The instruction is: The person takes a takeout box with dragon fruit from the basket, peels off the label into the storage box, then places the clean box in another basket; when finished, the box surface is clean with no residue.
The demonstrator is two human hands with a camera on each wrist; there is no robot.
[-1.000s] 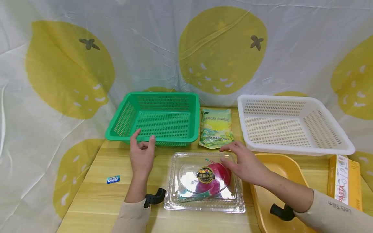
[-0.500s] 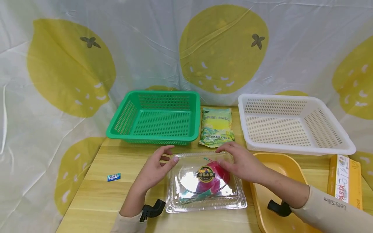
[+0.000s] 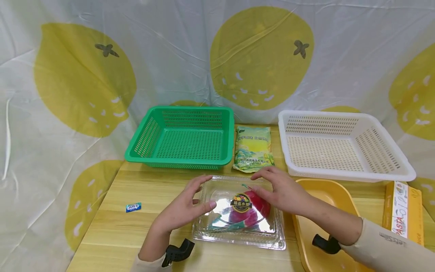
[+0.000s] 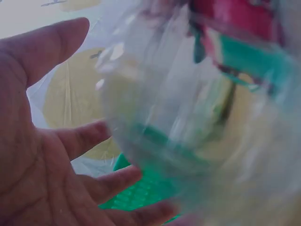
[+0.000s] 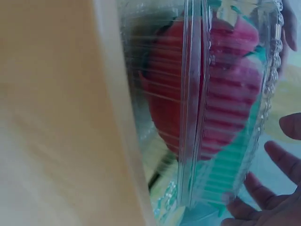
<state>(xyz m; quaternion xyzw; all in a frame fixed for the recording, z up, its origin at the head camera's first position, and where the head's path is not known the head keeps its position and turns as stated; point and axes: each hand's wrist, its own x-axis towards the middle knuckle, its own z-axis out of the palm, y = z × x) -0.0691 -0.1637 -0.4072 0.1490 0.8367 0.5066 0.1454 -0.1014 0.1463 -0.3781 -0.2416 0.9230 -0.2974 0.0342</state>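
The left hand point(image 3: 183, 207) and right hand point(image 3: 283, 190) were both kinda wide, with a clear plastic box point(image 3: 238, 214) pretty much between them.

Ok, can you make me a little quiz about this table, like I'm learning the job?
1. True or false: a red thing is inside the clear box.
2. What lies between the green basket and the white basket?
A) pasta box
B) yellow-green bag
C) blue packet
3. Left or right: which hand is nearer the yellow tray?

Key: 1. True. 2. B. 3. The right hand.
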